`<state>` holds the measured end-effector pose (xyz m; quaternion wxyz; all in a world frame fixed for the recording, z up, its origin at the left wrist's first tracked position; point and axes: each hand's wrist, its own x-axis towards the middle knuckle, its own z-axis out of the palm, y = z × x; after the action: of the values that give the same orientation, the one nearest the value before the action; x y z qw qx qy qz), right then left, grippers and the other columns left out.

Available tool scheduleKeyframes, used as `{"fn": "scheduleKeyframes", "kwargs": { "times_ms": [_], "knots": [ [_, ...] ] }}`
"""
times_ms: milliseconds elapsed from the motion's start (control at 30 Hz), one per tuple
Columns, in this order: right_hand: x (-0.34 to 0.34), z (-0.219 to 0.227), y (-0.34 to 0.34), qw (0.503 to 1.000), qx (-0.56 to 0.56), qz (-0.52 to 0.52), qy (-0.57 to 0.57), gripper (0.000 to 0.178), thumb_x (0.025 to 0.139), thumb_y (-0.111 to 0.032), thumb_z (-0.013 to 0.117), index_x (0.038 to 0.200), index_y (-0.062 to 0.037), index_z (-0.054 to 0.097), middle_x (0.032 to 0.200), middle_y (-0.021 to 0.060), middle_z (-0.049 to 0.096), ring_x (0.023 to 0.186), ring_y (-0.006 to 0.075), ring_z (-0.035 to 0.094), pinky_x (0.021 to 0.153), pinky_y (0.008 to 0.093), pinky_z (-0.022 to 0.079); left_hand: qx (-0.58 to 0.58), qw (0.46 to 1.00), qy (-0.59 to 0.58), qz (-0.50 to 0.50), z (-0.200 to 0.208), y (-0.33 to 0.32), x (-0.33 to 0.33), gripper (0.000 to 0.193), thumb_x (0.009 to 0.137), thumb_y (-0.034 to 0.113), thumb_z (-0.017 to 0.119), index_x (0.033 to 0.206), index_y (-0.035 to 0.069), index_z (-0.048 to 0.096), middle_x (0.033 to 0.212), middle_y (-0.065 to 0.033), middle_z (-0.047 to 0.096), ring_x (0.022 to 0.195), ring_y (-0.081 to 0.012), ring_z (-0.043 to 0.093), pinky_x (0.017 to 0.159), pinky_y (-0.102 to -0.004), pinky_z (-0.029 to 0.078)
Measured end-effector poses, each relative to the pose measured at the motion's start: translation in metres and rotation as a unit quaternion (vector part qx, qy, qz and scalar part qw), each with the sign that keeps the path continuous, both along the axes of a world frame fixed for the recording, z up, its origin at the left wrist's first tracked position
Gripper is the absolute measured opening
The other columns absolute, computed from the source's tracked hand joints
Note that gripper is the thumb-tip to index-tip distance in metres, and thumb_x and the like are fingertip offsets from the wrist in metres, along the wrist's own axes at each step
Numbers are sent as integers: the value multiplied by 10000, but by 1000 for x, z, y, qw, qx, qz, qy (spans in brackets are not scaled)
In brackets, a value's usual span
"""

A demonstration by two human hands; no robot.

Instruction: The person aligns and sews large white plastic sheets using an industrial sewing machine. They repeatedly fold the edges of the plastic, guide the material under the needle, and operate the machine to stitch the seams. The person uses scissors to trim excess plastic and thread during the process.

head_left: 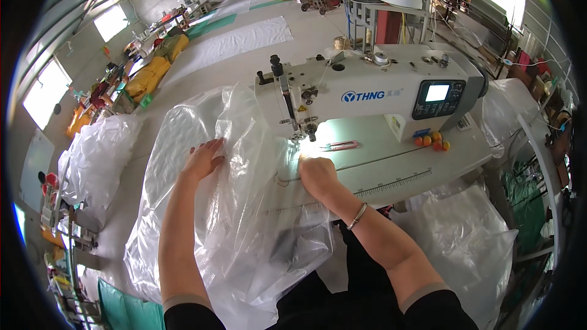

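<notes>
Grey floor point(330, 30) runs out behind my bench point(428, 160). My left hand point(203, 159) lies with fingers spread on the clear plastic point(241, 208), which sits left of the machine point(367, 76) and hangs down before me. My right hand point(318, 177) is curled at its edge near the needle; I cannot tell what it pinches. Beyond lie a red tool point(341, 146) and orange-red balls point(436, 142).

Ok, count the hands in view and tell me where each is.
2: the left hand lies on the clear plastic, left of the sewing machine; the right hand is by the machine's lit needle area. No others show.
</notes>
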<state>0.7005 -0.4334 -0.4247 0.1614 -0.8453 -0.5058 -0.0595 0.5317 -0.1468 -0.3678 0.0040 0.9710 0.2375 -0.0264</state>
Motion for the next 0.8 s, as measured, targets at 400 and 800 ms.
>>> {"fn": "scheduleKeyframes", "kwargs": {
  "times_ms": [400,800],
  "knots": [
    [71,-11,-21,994,58,52,-77,76,838,-122,563,825,-107,636,757,124,659,641,267,672,579,387,540,62,981,171,71,-14,-157,-165,331,872,307,621,1133,102,613,1022,-127,621,918,-301,633,707,-435,510],
    [-36,5,-146,940,130,-27,315,320,837,-316,699,911,-19,603,851,142,651,632,254,641,556,397,487,-132,960,-225,-103,98,-301,-145,272,838,160,650,1073,24,630,1098,-163,639,969,-338,628,869,-429,498]
  ]
}}
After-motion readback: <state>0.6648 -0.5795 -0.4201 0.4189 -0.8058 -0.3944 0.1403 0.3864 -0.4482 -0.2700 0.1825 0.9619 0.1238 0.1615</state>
